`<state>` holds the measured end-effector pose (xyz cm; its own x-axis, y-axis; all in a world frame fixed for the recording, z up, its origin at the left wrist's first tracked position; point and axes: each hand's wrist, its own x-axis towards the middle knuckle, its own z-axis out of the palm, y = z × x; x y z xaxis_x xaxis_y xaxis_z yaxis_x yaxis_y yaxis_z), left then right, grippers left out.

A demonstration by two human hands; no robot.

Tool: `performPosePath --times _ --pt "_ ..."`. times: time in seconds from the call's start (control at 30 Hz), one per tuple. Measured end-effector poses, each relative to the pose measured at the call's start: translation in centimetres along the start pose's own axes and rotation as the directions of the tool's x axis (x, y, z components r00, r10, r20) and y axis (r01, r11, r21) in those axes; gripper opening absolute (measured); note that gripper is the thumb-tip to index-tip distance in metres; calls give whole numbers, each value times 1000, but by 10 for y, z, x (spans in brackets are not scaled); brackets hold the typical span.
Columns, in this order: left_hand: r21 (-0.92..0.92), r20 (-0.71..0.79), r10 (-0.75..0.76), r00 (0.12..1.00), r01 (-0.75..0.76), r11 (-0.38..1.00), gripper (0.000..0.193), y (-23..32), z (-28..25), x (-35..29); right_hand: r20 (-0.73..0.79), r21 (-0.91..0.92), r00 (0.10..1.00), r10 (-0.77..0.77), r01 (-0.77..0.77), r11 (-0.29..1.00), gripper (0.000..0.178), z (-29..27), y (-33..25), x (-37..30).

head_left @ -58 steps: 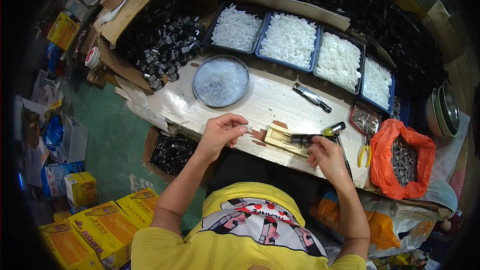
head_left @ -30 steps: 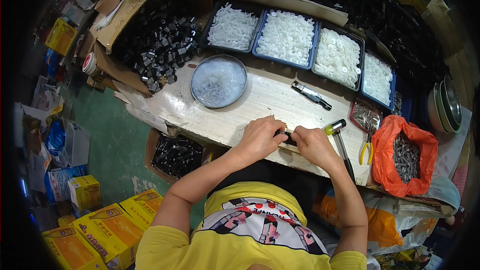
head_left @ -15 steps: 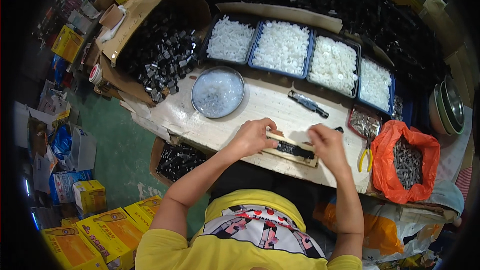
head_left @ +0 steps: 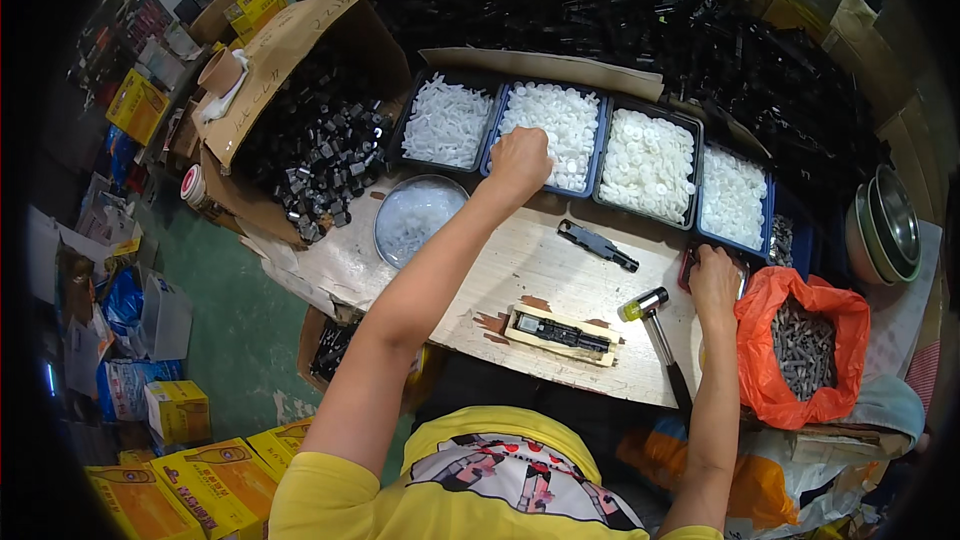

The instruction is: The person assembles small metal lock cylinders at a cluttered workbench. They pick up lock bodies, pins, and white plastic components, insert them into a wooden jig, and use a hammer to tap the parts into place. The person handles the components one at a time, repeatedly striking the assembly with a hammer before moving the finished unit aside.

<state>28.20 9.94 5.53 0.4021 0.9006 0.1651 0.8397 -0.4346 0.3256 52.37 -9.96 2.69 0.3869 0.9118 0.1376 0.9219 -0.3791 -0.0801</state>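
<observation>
My left hand (head_left: 522,160) reaches over the blue tray of small white plastic pieces (head_left: 565,130), fingers curled and tips hidden. At the right, my right hand (head_left: 714,282) dips into the small red tray (head_left: 687,268), its fingers bent together and what they pinch hidden. Between my arms, a black elongated part (head_left: 565,332) lies in a cream-coloured holder (head_left: 518,323) on the table. A hammer (head_left: 660,335) with a yellow-green and dark head rests near my right forearm. Beyond the holder lies another dark elongated part (head_left: 598,245), untouched.
More trays of white pieces (head_left: 648,162) line the back, with a heap of black parts (head_left: 640,25) behind. A round metal dish (head_left: 385,240) and a carton of black pieces (head_left: 330,165) stand left. An orange bag of grey metal parts (head_left: 755,340) sits right.
Both hands have left the holder: my left went forward to the white pieces, my right went right to the red tray. The holder and its part are now uncovered, and the hammer is in plain view.
</observation>
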Motion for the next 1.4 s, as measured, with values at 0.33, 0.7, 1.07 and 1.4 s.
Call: performPosePath --times 0.33,0.7,1.07,1.4 --pt "-879 177 -82 981 195 435 14 -17 -30 -3 -62 290 998 -22 39 956 8 -5 15 -1" --pt "-846 489 349 799 532 -32 17 36 -14 -159 -162 555 807 -568 551 624 9 -59 -94 -68" --pt "-877 435 315 844 477 -66 33 23 -28 -188 -202 768 827 -525 467 440 15 -68 -112 -79" --pt "-923 357 284 890 383 -42 33 25 -21 -194 -203 561 748 -632 618 551 16 -75 -121 -82"
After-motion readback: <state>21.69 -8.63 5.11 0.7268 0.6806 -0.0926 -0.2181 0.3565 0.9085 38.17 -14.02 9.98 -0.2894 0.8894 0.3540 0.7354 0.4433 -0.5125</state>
